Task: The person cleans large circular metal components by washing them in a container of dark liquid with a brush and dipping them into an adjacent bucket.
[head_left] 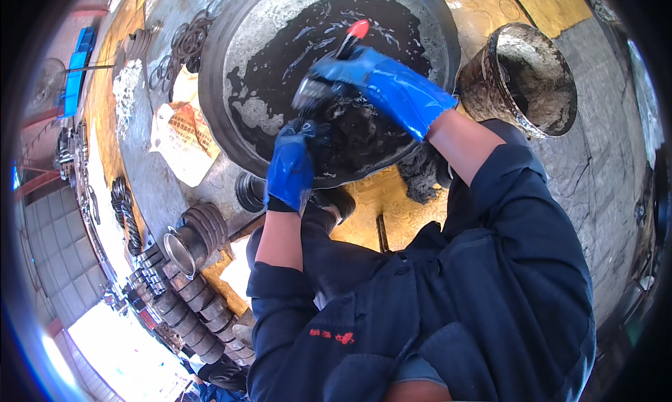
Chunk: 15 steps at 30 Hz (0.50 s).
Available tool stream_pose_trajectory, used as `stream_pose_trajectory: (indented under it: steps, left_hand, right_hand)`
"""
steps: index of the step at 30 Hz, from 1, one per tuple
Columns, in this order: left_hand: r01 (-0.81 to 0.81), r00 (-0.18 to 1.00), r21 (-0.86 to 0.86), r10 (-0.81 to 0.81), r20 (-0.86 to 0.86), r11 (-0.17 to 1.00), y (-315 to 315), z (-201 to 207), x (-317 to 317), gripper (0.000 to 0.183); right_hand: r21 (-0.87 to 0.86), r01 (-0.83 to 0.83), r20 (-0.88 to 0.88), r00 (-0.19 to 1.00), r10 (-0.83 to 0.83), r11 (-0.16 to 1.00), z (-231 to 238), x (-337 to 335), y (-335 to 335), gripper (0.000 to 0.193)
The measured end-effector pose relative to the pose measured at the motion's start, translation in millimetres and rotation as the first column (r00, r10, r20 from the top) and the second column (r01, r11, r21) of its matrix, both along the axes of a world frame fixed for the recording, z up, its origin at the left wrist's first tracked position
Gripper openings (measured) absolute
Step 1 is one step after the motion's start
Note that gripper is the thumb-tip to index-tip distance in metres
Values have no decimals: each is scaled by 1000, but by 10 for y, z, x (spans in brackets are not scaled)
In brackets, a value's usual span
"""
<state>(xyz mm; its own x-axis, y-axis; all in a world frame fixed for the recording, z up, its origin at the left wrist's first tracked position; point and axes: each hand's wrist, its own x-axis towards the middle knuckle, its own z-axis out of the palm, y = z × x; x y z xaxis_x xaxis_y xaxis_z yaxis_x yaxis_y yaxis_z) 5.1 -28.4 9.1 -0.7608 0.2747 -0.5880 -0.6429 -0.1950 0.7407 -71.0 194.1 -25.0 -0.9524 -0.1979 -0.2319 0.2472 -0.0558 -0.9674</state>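
My right hand (pixel 364 69), in a wet blue rubber glove, is closed around a brush (pixel 358 30) with a black, red-tipped handle. The brush head points down-left, its bristles blurred by motion. Below it my left hand (pixel 291 160), gloved the same way, has its fingers curled at the near-left side of the tub. Whatever the left fingers grip is dark and merges with the liquid, so its kind does not show. Both hands are over the big round black tub (pixel 212 73), which holds black liquid with grey foam patches.
A grimy bucket (pixel 483 87) lies tilted right of the tub. Dark rings (pixel 187 45) and a printed sack (pixel 183 139) lie to its left. Nearer are ribbed cylindrical parts (pixel 199 234) and stacked metal rings (pixel 192 311). A dark rag-like heap (pixel 420 174) lies by my right knee.
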Motion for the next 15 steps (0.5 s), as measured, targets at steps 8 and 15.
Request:
stream_pose_trajectory:
  steps: [8, 15]
  left_hand:
    - [-51, 998, -119, 45, -51, 992, -53, 135, 59, 28]
    - [-43, 994, -43, 39, -106, 998, -28, 93, 53, 24]
  right_hand:
    - [501, 180, -61, 983, -173, 847, -58, 37, -232, 36]
    - [-21, -125, 10, 992, 125, 992, 299, 149, -304, 35]
